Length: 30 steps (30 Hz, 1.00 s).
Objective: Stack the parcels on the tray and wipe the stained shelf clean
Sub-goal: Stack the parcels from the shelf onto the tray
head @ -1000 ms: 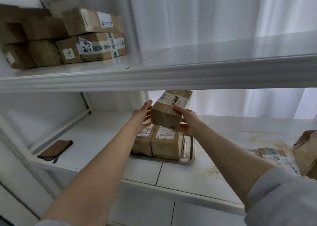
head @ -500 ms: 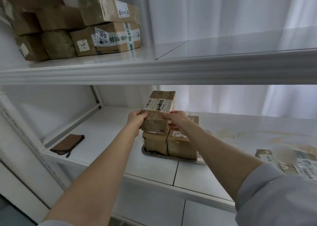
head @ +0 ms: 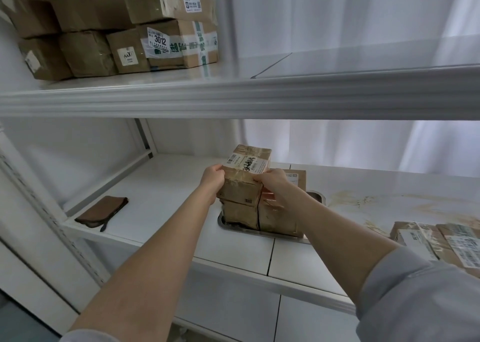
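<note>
stained shelf [head: 161,201] | left hand [head: 213,179], right hand [head: 274,185] — grip closed round top parcel [head: 246,175] | above tray [head: 318,198]

Light: bright, soft daylight thru white curtain [head: 337,16] at back, centre & upper right.
Glare: pale sheen on upper shelf [head: 363,58], right half washed out.
Shadows: soft; band under upper shelf lip, left side dimmer, faint one by cloth [head: 102,211] lower left.
Focus: centre fairly sharp, parcel [head: 246,171] label partly legible; sleeve [head: 415,297] lower right soft.
Distortion: wide-angle, shelf edges bow, post [head: 33,197] at left leans.
Smear: slight compression mush on boxes [head: 117,29] upper left.
</note>
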Tool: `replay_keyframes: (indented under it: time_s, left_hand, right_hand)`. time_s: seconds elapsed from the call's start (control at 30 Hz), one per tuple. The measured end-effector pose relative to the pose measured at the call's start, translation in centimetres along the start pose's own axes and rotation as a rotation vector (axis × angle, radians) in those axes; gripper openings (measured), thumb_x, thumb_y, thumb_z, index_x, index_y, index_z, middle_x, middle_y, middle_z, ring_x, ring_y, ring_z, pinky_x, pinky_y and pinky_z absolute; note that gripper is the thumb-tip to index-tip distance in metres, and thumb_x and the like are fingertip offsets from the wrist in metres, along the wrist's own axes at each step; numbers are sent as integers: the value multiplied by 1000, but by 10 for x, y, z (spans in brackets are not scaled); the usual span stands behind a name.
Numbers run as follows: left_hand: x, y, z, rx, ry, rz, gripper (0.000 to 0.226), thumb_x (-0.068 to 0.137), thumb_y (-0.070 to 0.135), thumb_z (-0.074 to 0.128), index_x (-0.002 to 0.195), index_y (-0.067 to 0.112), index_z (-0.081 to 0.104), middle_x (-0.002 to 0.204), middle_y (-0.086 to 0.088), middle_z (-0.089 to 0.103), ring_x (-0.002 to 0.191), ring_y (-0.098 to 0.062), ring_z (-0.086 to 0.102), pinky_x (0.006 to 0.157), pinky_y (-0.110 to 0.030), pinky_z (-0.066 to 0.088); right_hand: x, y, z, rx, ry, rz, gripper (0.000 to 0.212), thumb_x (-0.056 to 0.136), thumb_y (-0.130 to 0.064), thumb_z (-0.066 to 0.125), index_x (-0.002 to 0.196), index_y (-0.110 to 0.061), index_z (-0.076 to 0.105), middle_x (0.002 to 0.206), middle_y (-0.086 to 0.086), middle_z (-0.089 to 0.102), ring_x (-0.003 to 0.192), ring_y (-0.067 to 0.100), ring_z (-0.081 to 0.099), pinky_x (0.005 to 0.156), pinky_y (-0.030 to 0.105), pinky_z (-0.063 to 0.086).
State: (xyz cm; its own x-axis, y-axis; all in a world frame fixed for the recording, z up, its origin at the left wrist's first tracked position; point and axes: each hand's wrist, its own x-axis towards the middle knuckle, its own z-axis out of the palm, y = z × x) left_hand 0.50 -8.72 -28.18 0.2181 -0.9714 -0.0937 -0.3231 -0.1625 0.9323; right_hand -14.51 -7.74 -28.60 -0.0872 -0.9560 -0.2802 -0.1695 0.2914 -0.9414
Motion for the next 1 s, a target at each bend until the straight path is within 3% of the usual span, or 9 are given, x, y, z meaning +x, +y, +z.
replay_keyframes:
  time_s: [0.13, 0.27, 0.4, 0.53, 0.63, 0.83, 1.0]
  left_hand:
    - [-3, 0, 4, 108, -26, 79, 48, 98, 5, 30, 145, 15, 37, 140, -7, 48, 111, -18, 50, 84, -26, 42]
    - [-6, 7, 8, 230, -16, 135, 52, 94, 5, 42, 145, 13, 36, 141, -9, 49, 123, -25, 49, 99, -32, 44]
    - [-7, 22, 14, 383, 91, 174, 64, 85, 18, 60, 144, 18, 36, 141, -8, 45, 124, -25, 49, 99, -34, 44]
    - [-9, 43, 37, 394, 122, 290, 48, 88, 20, 57, 135, 18, 48, 134, -5, 50, 115, -22, 56, 82, -25, 48]
    - [-16, 57, 66, 366, 117, 370, 37, 89, 19, 55, 126, 19, 57, 133, -6, 54, 114, -23, 57, 94, -33, 50]
    - [-43, 80, 138, 389, -57, 501, 31, 93, 16, 46, 120, 14, 63, 135, -6, 52, 121, -22, 53, 99, -27, 40]
    - [-73, 96, 205, 402, -310, 512, 43, 98, 20, 27, 122, 12, 62, 136, -11, 54, 124, -25, 49, 104, -33, 38]
  right_hand:
    - [-5, -3, -2, -66, -1, -44, 39, 90, -25, 64, 125, -8, 58, 108, 7, 64, 75, 15, 55, 77, 31, 52]
    - [-8, -4, -10, -99, 37, -91, 50, 92, -28, 62, 134, -6, 48, 129, 9, 57, 95, 17, 50, 81, 30, 48]
    - [-11, -4, -24, -105, 124, -120, 66, 90, -40, 63, 142, -8, 38, 136, 10, 50, 117, 25, 50, 97, 37, 47]
    - [-13, -2, -46, -104, 196, -142, 68, 88, -45, 63, 143, -12, 38, 139, 9, 48, 123, 29, 48, 97, 39, 45]
    - [-14, 0, -68, -125, 260, -153, 68, 88, -46, 63, 142, -12, 39, 140, 9, 48, 125, 30, 48, 96, 39, 44]
    - [-26, 16, -132, -95, 409, -106, 71, 85, -48, 64, 140, -13, 39, 140, 9, 47, 125, 30, 48, 98, 40, 44]
    - [-41, 36, -196, -168, 494, -100, 45, 87, -44, 62, 120, -14, 62, 123, 6, 62, 114, 25, 55, 96, 37, 47]
